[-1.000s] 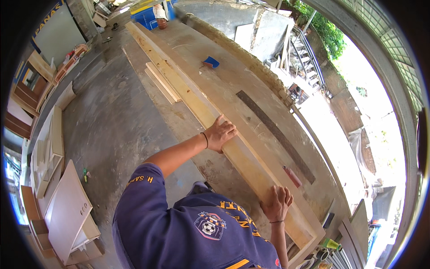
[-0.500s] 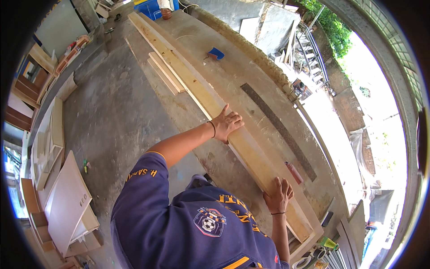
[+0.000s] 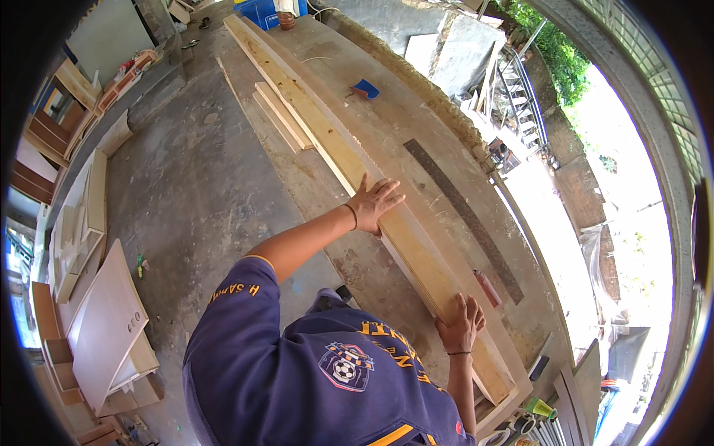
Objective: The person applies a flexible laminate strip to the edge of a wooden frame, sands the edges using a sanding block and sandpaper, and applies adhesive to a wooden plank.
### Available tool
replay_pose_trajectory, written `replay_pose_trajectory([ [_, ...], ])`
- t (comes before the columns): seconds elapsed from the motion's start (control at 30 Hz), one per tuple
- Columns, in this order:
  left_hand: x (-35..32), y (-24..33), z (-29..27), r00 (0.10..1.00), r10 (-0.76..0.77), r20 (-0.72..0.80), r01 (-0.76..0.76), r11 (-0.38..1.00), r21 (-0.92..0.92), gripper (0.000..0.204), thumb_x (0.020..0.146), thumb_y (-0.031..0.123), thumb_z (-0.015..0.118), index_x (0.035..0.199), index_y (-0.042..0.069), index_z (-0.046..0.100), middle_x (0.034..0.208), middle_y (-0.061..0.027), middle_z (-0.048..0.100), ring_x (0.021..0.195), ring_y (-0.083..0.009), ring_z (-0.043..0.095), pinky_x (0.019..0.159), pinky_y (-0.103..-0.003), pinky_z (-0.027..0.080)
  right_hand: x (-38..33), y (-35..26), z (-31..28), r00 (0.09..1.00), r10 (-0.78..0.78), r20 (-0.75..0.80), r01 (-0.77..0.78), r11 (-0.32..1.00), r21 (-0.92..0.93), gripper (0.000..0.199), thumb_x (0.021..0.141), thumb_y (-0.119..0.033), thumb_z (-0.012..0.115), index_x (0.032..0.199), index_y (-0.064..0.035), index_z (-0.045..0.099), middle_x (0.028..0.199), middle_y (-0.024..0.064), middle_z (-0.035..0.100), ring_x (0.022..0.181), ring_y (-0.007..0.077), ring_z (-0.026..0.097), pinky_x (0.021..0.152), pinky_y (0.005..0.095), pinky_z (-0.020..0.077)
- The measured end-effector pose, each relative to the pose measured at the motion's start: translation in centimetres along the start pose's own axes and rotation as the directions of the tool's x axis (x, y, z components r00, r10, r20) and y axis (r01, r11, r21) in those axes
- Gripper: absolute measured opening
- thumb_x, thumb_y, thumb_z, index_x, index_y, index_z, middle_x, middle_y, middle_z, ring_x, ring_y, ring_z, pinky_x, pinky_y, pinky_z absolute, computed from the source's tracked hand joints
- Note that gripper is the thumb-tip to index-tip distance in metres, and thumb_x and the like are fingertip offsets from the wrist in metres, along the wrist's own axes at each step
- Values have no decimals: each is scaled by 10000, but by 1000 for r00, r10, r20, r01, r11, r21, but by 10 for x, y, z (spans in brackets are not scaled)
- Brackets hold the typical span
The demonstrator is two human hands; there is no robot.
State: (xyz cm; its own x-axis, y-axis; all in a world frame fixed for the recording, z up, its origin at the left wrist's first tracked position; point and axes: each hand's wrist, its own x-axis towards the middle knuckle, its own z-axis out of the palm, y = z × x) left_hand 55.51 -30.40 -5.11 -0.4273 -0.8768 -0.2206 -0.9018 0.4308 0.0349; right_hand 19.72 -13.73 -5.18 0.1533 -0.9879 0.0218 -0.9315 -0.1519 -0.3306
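A long, pale wooden board [image 3: 327,134] runs slantwise from the far left to the near right, on a wider plank-like surface. My left hand [image 3: 374,204] lies across its middle with the fingers spread apart, the thumb down by its left edge. Nearer to me, my right hand [image 3: 461,325] rests around the same board, fingers bent over its top and thumb at its left side. The undersides of both hands are hidden.
Two short wooden strips [image 3: 282,117] lie left of the board. On its right are a dark flat strip [image 3: 465,215], a blue scrap [image 3: 364,89] and a reddish tube [image 3: 487,288]. Panels [image 3: 111,327] lean at the left. A green-yellow item [image 3: 539,407] sits near right.
The fingers of my left hand have spread wider on the board. My right hand keeps its place. The whole view has shifted slightly.
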Motion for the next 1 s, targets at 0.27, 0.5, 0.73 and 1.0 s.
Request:
replay_pose_trajectory([
  [0.27, -46, 10, 42, 913, -277, -300, 180, 932, -313, 981, 734, 469, 758, 1511, 189, 229, 1567, -128, 139, 1456, -339, 111, 1100, -679, 139, -2, -3, -9, 987, 105, 126, -93, 991, -97, 863, 660, -411, 789, 1412, -195, 423, 1515, 172, 261, 1406, 377, 219, 1101, 600, 150],
  [0.5, -121, 20, 88, 684, -595, -421, 131, 669, -732, 274, 837, 159, 672, 1095, 68, 660, 1007, -122, 653, 1005, -279, 612, 900, -441, 452, 2, -30, -10, 988, -95, -121, 104, 992, 73, 774, 702, -358, 792, 1370, -121, 480, 1467, 185, 347, 1380, 387, 276, 1106, 552, 201],
  [0.73, -220, 23, 122, 424, -791, -441, 218, 562, -798, 268, 837, 90, 654, 1104, 63, 659, 859, -142, 680, 749, -304, 663, 667, -387, 516, 24, -103, 14, 912, -387, -134, 403, 791, 460, 490, 714, -119, 757, 1161, 1, 599, 1228, 189, 563, 1189, 377, 498, 1006, 448, 408],
  [1.0, -374, 16, 303, -11, -961, 277, 543, -239, -805, 280, 832, 177, 647, 1093, 74, 646, 764, -143, 665, 694, -267, 647, 635, -407, 495, 62, -216, 47, 683, -717, 135, 545, 625, 559, 391, 770, -166, 712, 1121, -23, 618, 1134, 149, 602, 1108, 340, 549, 948, 433, 442],
])
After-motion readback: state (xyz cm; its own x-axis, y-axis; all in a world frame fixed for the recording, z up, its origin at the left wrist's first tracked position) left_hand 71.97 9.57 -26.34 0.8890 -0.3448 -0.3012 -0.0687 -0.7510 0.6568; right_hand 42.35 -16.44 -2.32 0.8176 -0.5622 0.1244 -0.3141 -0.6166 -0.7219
